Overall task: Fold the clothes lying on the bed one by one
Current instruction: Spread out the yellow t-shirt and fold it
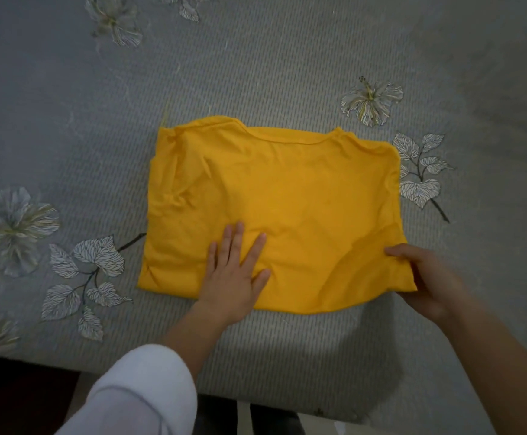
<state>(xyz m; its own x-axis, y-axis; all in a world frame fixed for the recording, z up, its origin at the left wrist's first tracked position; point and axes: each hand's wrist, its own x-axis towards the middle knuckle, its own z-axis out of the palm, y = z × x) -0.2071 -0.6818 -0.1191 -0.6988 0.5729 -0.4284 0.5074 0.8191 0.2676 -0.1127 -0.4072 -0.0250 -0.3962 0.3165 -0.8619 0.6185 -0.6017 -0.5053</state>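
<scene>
Flat on yellow shirt (287,189), left hand (235,271); right hand (425,277) gripping its near-right corner; bedspread (256,73) all round.

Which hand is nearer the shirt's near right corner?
Right. The right hand pinches that corner of the shirt; the left hand presses flat on it, left of centre.

Folded yellow shirt (274,208) on grey bedspread (67,127), left grip (235,277) flat on it, right grip (425,277) round its near corner
</scene>
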